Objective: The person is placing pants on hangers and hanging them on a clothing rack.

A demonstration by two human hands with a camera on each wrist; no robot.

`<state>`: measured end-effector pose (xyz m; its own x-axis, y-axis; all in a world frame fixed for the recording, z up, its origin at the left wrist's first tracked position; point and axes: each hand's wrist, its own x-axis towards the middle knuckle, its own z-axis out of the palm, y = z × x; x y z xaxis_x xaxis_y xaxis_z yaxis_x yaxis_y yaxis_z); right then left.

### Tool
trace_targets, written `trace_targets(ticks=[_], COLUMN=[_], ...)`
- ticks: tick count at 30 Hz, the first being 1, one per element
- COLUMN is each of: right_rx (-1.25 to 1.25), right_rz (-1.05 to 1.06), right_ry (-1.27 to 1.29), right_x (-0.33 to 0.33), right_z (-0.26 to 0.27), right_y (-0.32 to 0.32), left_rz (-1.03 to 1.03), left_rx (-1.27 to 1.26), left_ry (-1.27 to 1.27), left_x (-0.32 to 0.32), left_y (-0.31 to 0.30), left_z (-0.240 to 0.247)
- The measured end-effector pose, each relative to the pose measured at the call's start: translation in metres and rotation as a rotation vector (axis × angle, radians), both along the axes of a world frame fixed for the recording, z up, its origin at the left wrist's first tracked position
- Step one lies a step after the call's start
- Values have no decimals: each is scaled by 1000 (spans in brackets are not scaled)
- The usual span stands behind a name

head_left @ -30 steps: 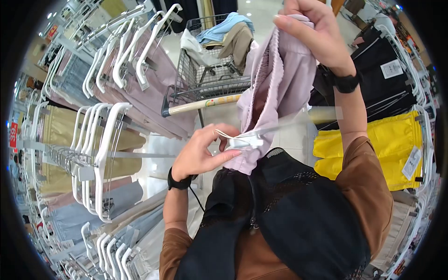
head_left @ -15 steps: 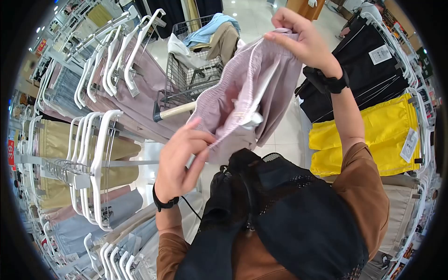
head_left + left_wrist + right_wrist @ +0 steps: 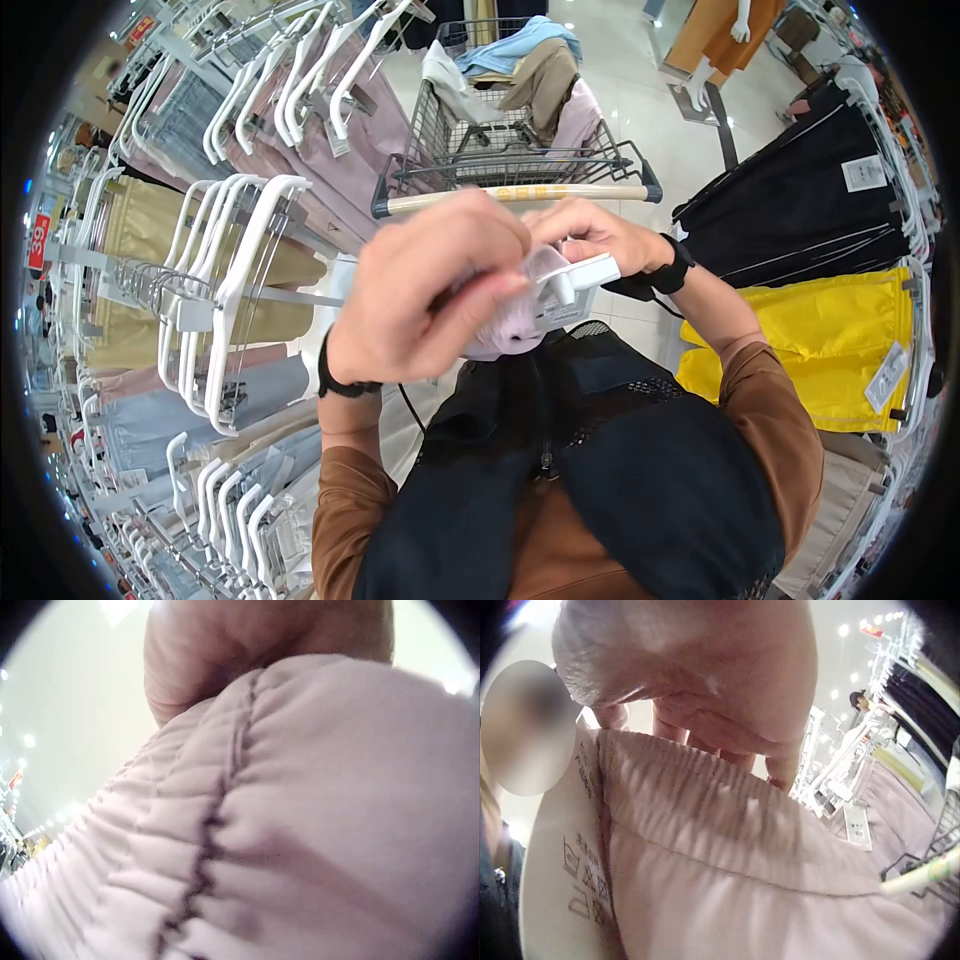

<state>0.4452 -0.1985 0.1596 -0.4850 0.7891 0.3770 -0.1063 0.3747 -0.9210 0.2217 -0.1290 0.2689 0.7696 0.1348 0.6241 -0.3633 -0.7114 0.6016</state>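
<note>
Pink elastic-waist pants [image 3: 508, 325] are bunched up in front of the chest, mostly hidden by the hands in the head view. My left hand [image 3: 430, 290] has its fingers curled in, gripping the fabric. In the left wrist view the gathered waistband [image 3: 187, 847] runs right up under that palm. My right hand [image 3: 597, 237] holds the waistband close beside it; in the right wrist view its fingers reach over behind the ribbed edge. A white care label [image 3: 574, 862] with laundry symbols hangs at the waistband's side. White tags [image 3: 597, 270] stick out below the right hand.
Ahead stands a shopping cart [image 3: 520, 193] with folded clothes inside. Racks with white hangers [image 3: 245, 290] line the left. Black pants [image 3: 800, 200] and yellow garments [image 3: 820, 330] hang to the right. A mannequin [image 3: 742, 25] stands farther back on the tiled floor.
The right hand has come down from its raised position, and the hands have drawn together. The waistband, spread between them half a second ago, is now bunched. The cart's whole handle shows.
</note>
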Motion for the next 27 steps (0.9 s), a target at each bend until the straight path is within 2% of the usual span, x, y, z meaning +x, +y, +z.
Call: trace_targets(ticks=[3,5,6,7,8,10,12,13,14,15,18,22,25,27], right_rx=[-127,-89,-91,143,379,450,521,559,556,648,791,851,834,804], right_rz=[37,-57,-54,-251,-454,-703,-884,-973,-967,-983,-1022,-1073,-1095,-1104], right_ry=[25,-313,-309,-499,-684,-719,-831,-890,-893,-956,-1011,-1044,-1062,-1072], right_x=[8,12,21,35,48,76,90,93,97,100,102,109,113,116], right_z=[-15,-12,-12,-14,-16,5,36,46,54,61,73,76,73,72], right_y=[-1,-3,-1,4,4,-4,-18,-24,-26,-27,-26,-22,-21,-22], left_rz=[106,152,171,287,283,502,539,582,623,692,681,735,666,649], left_rx=[-51,-24,14,64,63,266,277,414,549,577,664,624,723,607], left_ry=[-74,-73,-58,35,41,264,257,308,362,402,336,292,247,232], left_x=[-6,-15,-19,-22,-26,-30,-36,-41,-45,-47,-47,-43,-43,-41], left_y=[11,24,30,34,34,39,47,47,47,48,51,50,57,60], left_z=[7,12,15,18,18,16,0,-4,-10,-16,-19,-16,-16,-17])
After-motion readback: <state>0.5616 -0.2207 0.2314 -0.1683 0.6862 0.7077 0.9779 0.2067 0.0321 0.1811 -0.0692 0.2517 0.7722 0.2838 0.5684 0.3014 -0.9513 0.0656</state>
